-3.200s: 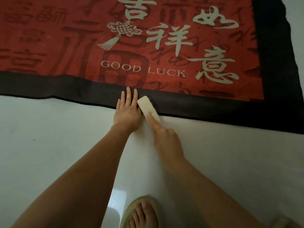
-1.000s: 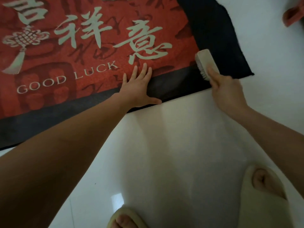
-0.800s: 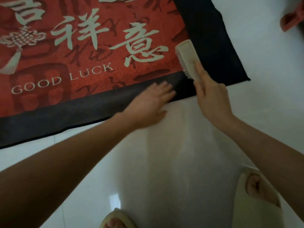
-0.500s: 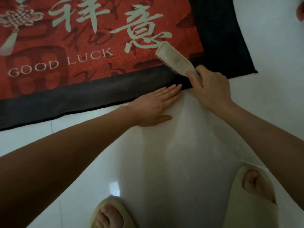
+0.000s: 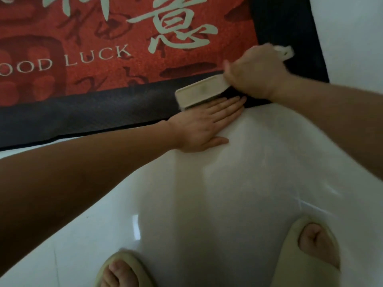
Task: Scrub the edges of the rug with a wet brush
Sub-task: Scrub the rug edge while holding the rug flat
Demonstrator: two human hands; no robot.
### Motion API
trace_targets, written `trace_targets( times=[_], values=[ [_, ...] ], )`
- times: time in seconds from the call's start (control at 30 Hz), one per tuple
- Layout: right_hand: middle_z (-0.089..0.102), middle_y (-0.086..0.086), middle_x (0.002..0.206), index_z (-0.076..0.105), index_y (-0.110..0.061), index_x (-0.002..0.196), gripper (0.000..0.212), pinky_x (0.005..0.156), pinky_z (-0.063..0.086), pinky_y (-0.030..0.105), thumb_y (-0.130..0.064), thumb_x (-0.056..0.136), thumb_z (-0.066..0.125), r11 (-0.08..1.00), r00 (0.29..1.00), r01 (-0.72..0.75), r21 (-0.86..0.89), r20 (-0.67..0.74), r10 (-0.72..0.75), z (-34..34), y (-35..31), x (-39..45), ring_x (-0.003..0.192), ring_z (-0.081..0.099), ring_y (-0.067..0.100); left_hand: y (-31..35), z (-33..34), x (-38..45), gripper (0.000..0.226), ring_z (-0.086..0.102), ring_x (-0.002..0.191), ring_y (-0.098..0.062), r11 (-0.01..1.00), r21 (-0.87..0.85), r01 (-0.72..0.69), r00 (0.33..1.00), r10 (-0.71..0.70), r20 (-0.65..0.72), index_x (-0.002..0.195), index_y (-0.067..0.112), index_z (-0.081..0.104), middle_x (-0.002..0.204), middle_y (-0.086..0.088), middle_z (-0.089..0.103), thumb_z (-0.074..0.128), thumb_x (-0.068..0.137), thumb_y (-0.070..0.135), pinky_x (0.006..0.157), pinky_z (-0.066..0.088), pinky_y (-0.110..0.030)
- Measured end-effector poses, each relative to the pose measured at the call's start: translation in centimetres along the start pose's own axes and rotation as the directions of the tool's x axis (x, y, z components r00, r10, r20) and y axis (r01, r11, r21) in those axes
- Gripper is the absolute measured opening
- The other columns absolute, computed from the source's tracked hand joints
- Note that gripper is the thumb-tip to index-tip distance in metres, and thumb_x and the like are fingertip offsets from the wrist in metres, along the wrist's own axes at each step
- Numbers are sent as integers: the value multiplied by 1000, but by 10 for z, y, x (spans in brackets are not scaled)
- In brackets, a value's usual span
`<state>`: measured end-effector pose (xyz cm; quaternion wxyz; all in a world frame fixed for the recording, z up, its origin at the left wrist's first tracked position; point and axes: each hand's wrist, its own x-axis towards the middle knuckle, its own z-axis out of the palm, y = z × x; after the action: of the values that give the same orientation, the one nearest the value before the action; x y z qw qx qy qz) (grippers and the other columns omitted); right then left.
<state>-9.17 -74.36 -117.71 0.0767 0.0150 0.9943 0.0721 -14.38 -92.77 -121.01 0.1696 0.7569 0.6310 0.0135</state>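
Gripping the brush [image 5: 202,91], the right hand [image 5: 256,74] has its fingers curled round the handle, knuckles up; the handle's looped end pokes out past the hand on the far side. Motion blur softens the hand's outline. The brush is a long, pale block with a flat, smooth back and short bristles showing along its near side. It lies lengthwise on the black border of the rug [image 5: 116,59], close to the near right corner, bristles down on the fabric.

The left hand [image 5: 204,125] lies flat, fingers straight and pressed together, thumb spread out to the side on the floor [image 5: 228,193]. Its fingertips [image 5: 238,100] reach onto the rug's near edge, just beside the brush; whether they touch the bristles cannot be told.

Rug: red centre with a short, grainy pile, printed with pale characters and the words "GOOD LUCK" (first letter cut off by the frame). Darker red brush-stroke shapes sit underneath the lettering. The border is a wide black band with a fine woven, cross-hatched texture along the near side; the right-hand band looks darker and plainer. The near edge runs slightly unevenly.

Floor: white, glossy, hard tile with a faint grout line at lower left and soft reflections of the arms.

Two feet in pale, thick, rounded open-toe slippers show at the bottom, the left slipper [image 5: 124,270] partly cut off, the right slipper [image 5: 306,255] larger in view.
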Motion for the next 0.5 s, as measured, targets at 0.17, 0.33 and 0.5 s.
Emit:
trace_targets(
  times=[0.17,0.33,0.5],
  values=[
    [41,14,55,63,5,89,64,53,38,32,-21,95,4,998,996,43,-48,-73,-46,4,15,-10,49,39,23,-4,0,-2,69,-2,151,-22,1000,8,-25,1000,25,-6,155,2,2,163,-16,0,17,103,46,121,-10,-30],
    [51,8,43,66,-9,61,55,46,24,22,-18,94,24,993,989,95,-67,116,-87,0,-14,-3,34,44,19,5,-3,-2,71,1,151,-25,999,-26,21,1000,-21,23,155,3,1,163,-17,3,13,99,46,120,-9,-30],
    [61,24,59,68,1,80,59,52,35,32,-20,91,14,988,997,-14,-156,-73,2,8,-3,-23,48,56,31,14,-2,2,72,-6,151,-23,996,27,84,996,-85,35,155,4,-4,163,-15,-5,10,99,47,119,-13,-30]
  ],
)
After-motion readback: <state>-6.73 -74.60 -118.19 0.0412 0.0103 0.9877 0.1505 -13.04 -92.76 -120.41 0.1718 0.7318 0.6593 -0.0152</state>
